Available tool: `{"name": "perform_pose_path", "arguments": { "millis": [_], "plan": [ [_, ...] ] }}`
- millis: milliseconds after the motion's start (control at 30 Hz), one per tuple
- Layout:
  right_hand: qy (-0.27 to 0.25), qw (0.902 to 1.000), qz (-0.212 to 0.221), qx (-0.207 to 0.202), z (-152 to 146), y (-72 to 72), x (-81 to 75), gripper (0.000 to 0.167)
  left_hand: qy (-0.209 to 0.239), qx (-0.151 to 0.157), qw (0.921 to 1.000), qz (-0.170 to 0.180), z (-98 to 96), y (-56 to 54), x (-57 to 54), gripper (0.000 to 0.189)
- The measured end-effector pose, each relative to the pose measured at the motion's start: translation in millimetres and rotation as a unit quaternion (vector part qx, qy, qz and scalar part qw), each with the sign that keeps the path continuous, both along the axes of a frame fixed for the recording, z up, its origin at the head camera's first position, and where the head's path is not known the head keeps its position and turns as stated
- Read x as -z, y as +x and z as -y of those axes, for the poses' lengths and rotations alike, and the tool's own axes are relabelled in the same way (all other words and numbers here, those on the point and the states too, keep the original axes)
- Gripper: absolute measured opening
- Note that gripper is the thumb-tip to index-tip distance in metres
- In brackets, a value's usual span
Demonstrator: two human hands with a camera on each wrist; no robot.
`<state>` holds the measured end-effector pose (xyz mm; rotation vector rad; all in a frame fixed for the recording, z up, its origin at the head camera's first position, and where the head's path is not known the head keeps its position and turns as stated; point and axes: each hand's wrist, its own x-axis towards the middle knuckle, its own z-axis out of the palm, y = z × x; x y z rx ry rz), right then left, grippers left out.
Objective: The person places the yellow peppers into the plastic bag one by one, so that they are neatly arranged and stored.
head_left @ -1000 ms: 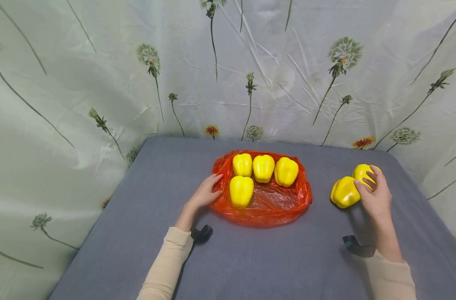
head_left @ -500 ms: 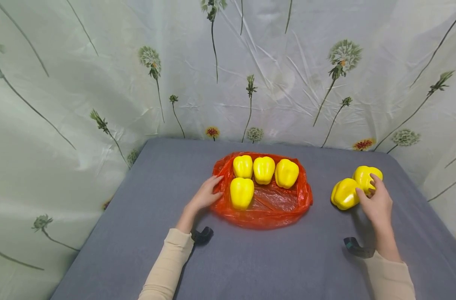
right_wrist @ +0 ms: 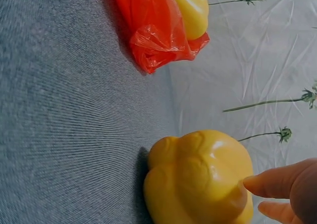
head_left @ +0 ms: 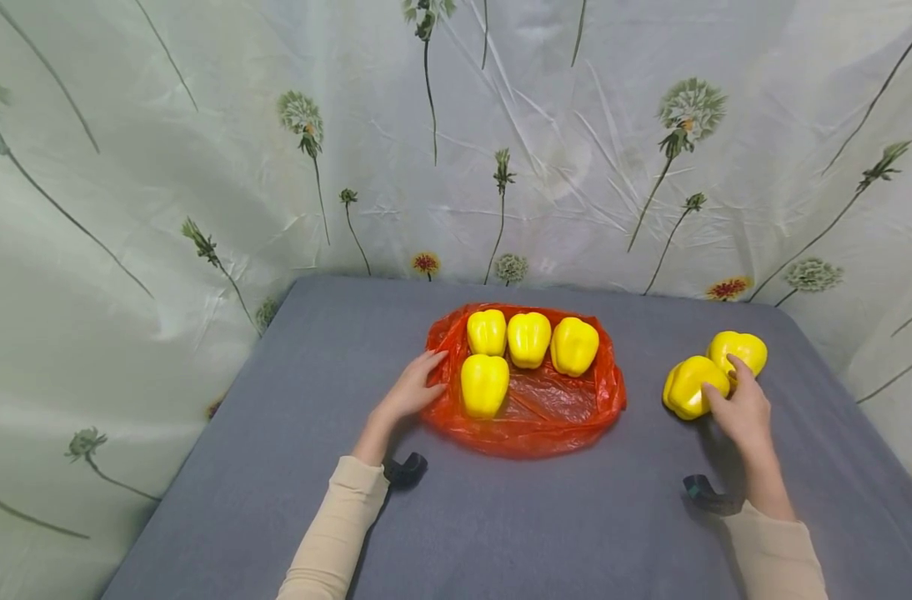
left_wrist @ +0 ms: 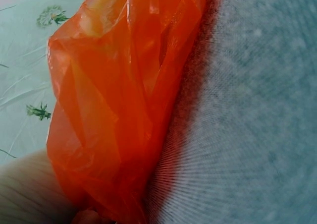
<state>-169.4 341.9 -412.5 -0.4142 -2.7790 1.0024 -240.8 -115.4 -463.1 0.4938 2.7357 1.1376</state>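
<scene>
Two peppers loose, right hand at their side; roll and slack film the main worries

Curtain [head_left: 396, 125]: hangs behind everything; no trouble expected there.

Bench [head_left: 546, 525]: cloth-covered, looks flat. The loose pair lies toward its right side; a hard nudge outward could send a round one to the edge.

Bag [head_left: 531, 437]: red, thin, mouth up, mid-bench. Film is slack and creased. A tug at the left rim could drag it or tip what it holds; a let-go could let that wall sag inward.

Left hand [head_left: 411, 387]: at the bag's left rim, seems to pinch the film lightly. Weak hold, by my reading.

Right hand [head_left: 744, 408]: thumb and fingers spread, fingertips against the near pepper, grip not closed round it. Fingers sit close to the gap between the pair; closing there might catch the wrong one or shove both.

Peppers: four [head_left: 486, 385] in the bag, three along the back, one front left; bare film front right. Near pepper [head_left: 689, 387] touches or almost touches far pepper [head_left: 749, 348]. Skins glossy, likely slick: a fingertip hold could slip.

Wrist pieces [head_left: 407, 472]: black, one by each wrist; could snag the rim on a low pass.
</scene>
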Motion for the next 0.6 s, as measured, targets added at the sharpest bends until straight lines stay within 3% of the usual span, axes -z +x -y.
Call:
{"name": "perform_pose_path", "arguments": {
  "millis": [233, 433, 600],
  "plan": [
    [-0.019, 0.9986, 0.048, 0.008, 1, -4.0, -0.6, 0.070, -0.006, 0.003, 0.9999, -0.009, -0.1, -1.1, -0.8, 0.059],
    [-0.026, 0.9987, 0.041, 0.012, 10, -5.6, 3.4, 0.070, -0.007, 0.004, 1.0000, -0.006, 0.3, -0.9, -1.0, 0.060],
    [-0.029, 0.9992, 0.008, 0.028, 19, -5.0, 6.3, 0.065, -0.006, 0.005, 0.9999, -0.014, 0.3, -0.9, -0.4, 0.059]
  ]
}}
